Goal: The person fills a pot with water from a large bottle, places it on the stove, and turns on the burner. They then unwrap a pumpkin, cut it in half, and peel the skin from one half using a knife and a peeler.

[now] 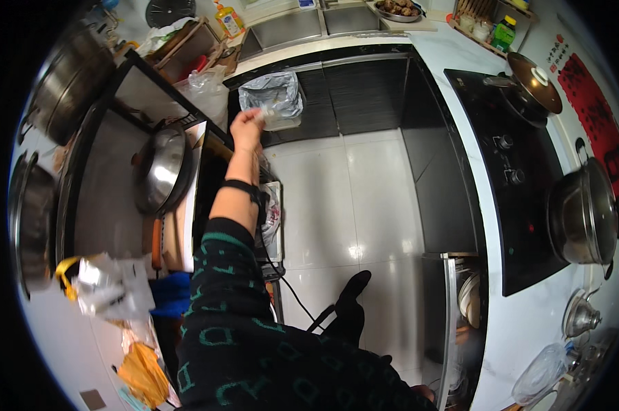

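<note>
My left hand (pixel 247 131) reaches out over the near edge of a waste bin (pixel 285 125) lined with a grey plastic bag (pixel 272 92). A small pale scrap (pixel 267 113), blurred, is at its fingertips; what it is made of cannot be told. The bin stands against the black cabinet front below the sink. Only a bit of my right hand (pixel 423 393) shows at the bottom edge, beside a pulled-out drawer (pixel 449 318) with plates (pixel 470 300) inside. The rest of that hand is hidden, so its grip does not show.
On the left, a rack holds a lidded wok (pixel 163 169) and large steel pots (pixel 73 87). A black cable (pixel 294 293) hangs near my leg. Along the right counter, a black cooktop (pixel 499 169) carries a lidded pan (pixel 533 87) and a glass-lidded pot (pixel 582 216). A double sink (pixel 289 31) lies ahead.
</note>
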Demonstrator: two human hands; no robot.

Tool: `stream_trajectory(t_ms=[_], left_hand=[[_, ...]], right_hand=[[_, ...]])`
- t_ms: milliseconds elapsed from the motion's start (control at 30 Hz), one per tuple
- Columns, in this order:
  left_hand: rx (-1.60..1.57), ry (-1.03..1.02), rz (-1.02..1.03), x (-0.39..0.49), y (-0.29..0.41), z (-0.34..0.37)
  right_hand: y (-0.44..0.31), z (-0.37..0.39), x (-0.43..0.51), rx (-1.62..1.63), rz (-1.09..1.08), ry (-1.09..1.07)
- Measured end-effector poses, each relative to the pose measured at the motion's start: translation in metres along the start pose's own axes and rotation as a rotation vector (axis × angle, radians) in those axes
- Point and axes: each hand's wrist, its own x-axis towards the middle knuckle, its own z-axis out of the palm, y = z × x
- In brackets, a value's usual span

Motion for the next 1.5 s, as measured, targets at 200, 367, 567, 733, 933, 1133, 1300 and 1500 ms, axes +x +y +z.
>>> stream_trajectory(t_ms=[200, 367, 567, 733, 933, 1133, 1300, 1500], left_hand=[[0.089, -0.064, -0.026, 0.09, -0.025, 0.017], [0.323, -0.107, -0.113, 0.022, -0.131, -0.001], [0.354, -0.352, -0.618, -0.186, -0.174, 0.026], [0.319, -0.85, -0.637, -0.335, -0.111, 0.09], [0.253, -1.349, -0.331, -0.515, -0.013, 0.142], [0.125, -1.65, -0.407, -0.693, 0.051, 0.174], [0.113, -1.909, -0.43, -0.799, 0.085, 0.201], [0.114, -2.123, -0.312, -0.888, 0.103, 0.263]], right_hand=[[-0.037, 0.002, 0.002, -0.019, -0.017, -0.021], [-0.062, 0.01, -0.004, -0.09, -0.043, -0.028], [-0.066, 0.028, -0.018, 0.037, -0.023, 0.008], [0.01, 0.04, -0.041, 0.377, -0.063, 0.266], [0.121, 0.026, -0.118, 0.409, -0.107, 0.504], [0.232, -0.001, -0.213, 0.456, -0.001, 0.881], [0.292, -0.047, -0.24, 0.677, -0.102, 1.2], [0.297, -0.127, -0.251, 0.245, 0.055, 1.435]])
